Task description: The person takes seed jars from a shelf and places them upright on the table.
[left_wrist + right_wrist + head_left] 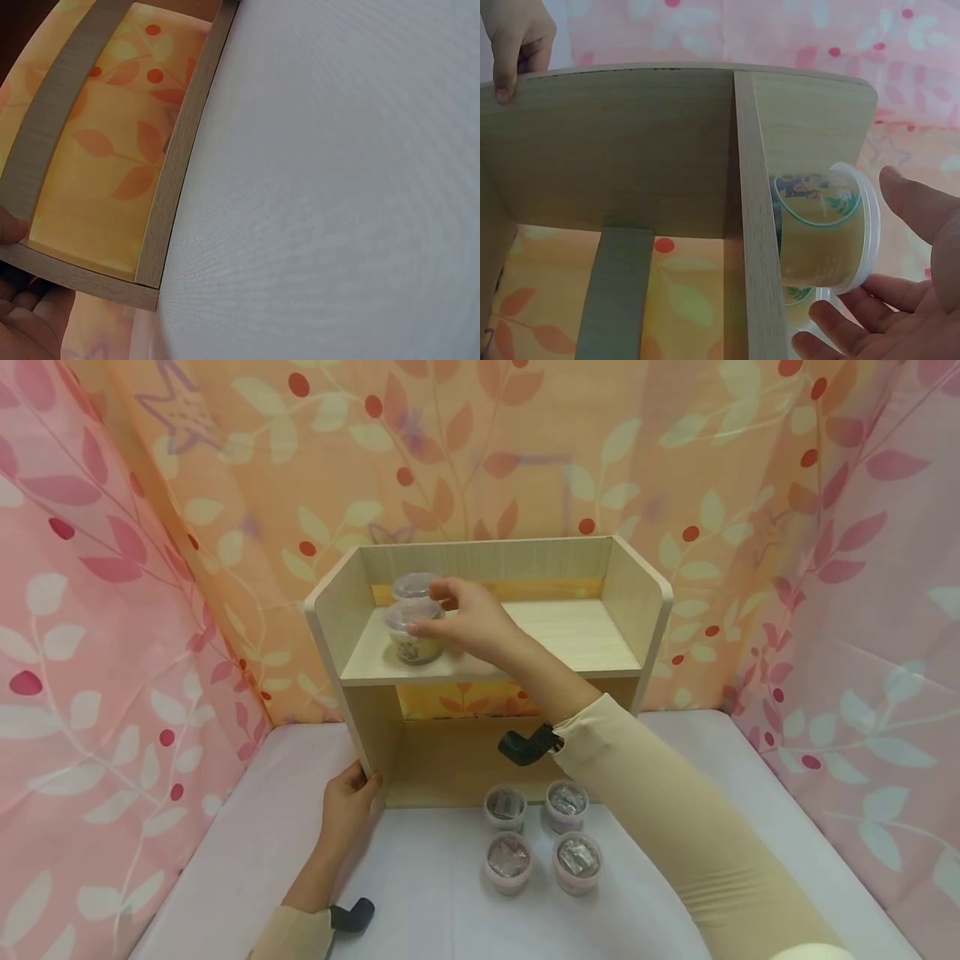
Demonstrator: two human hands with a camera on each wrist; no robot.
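- Beige cloth sleeve (675, 818): four o'clock
- Your right hand (476, 622): wide, by clear round plastic tub (415, 642), ten o'clock
- Your left hand (347, 802): gripping pale boxy wooden shelf (641, 602)

Leafy pink-and-orange drapes (510, 460) border a white tabletop (420, 893).

Shelf (570, 635) shows pale wood grain, right sleeve (682, 818) beige, tablecloth (427, 877) whitish, back curtain (517, 485) orange with leaves, red dots.
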